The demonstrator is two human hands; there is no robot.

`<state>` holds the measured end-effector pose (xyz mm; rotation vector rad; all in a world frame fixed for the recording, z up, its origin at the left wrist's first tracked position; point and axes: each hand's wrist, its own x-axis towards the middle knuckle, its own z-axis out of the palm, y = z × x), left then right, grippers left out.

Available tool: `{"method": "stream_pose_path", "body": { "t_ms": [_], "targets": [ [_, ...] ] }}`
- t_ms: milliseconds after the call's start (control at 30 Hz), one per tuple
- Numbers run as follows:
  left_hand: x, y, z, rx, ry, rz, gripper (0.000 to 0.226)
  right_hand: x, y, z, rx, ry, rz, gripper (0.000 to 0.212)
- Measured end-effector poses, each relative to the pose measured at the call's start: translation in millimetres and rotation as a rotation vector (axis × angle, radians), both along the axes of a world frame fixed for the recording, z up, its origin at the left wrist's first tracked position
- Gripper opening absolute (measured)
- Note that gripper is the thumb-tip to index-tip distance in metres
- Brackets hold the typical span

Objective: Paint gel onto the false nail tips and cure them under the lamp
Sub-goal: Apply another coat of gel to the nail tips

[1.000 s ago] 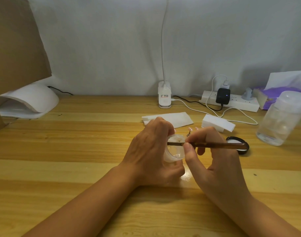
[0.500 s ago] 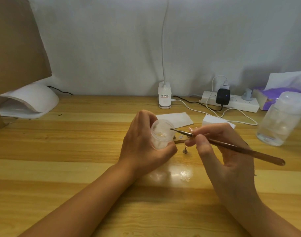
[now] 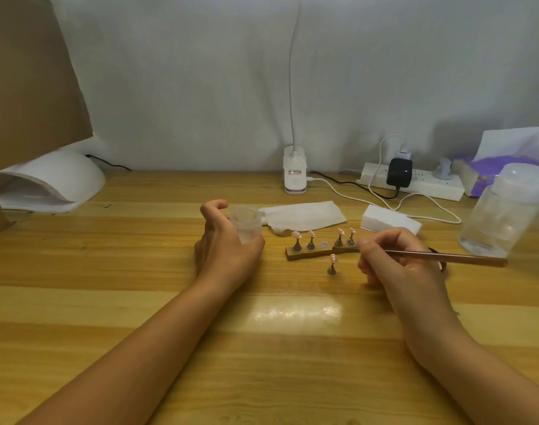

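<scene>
A small clear plastic gel jar is gripped in the curled left hand, and a thin brown brush is pinched in the right hand. Between them, four pink false nail tips are stood on a brown wooden bar. A fifth tip is stood loose just in front and, being unanchored, could be toppled by a brush stroke and its gel smeared. The white domed curing lamp is seen well apart at the left.

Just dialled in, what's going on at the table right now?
The left hand grips a small clear jar; the right hand pinches a thin brush beside the wooden strip. Four pink nail tips stand on pegs on the strip, a fifth stands on the table before it. The white curing lamp sits far left.
</scene>
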<state>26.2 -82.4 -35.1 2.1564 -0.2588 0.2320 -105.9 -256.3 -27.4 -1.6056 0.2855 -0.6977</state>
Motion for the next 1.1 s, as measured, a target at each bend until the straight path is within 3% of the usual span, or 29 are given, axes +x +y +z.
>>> {"method": "stream_pose_path", "body": {
  "t_ms": [133,233,267,333,400,500,667,900,1100],
  "targets": [
    [-6.7,-1.8,1.8,0.093,-0.157,0.039,0.073,2.0,-2.3,-4.4,0.006,0.03,-0.004,0.015],
    [-19.5,-3.8,7.0,0.143,-0.549,0.015,0.051,2.0,-2.7,-4.3,-0.001,0.035,-0.021,0.016],
    [-25.9,-6.4,8.4,0.155,-0.6,-0.049,0.038,2.2,-2.4,-4.4,-0.003,0.038,-0.025,0.015],
    [-39.6,-13.7,9.4,0.17,-0.502,-0.221,0.019,2.3,-1.4,-4.5,-0.013,0.047,-0.034,0.015],
    [-49.0,-20.5,5.6,0.225,-0.328,-0.342,0.016,2.4,-1.3,-4.5,-0.018,0.057,-0.05,0.014],
    [-51.3,-25.3,1.1,0.307,-0.213,-0.39,0.015,3.7,-1.1,-3.9,-0.016,0.061,-0.059,0.014],
    [-50.0,-34.0,1.0,0.356,-0.177,-0.399,0.02,5.2,-0.7,-5.4,-0.02,0.053,-0.088,0.014],
    [-49.8,-37.7,-0.4,0.264,-0.159,-0.444,0.006,6.6,-1.3,-6.6,-0.014,0.052,-0.098,0.017],
    [-46.7,-33.9,-0.4,0.232,-0.173,-0.481,0.009,4.9,4.1,-2.9,-0.048,0.05,-0.05,0.021]
  ]
}}
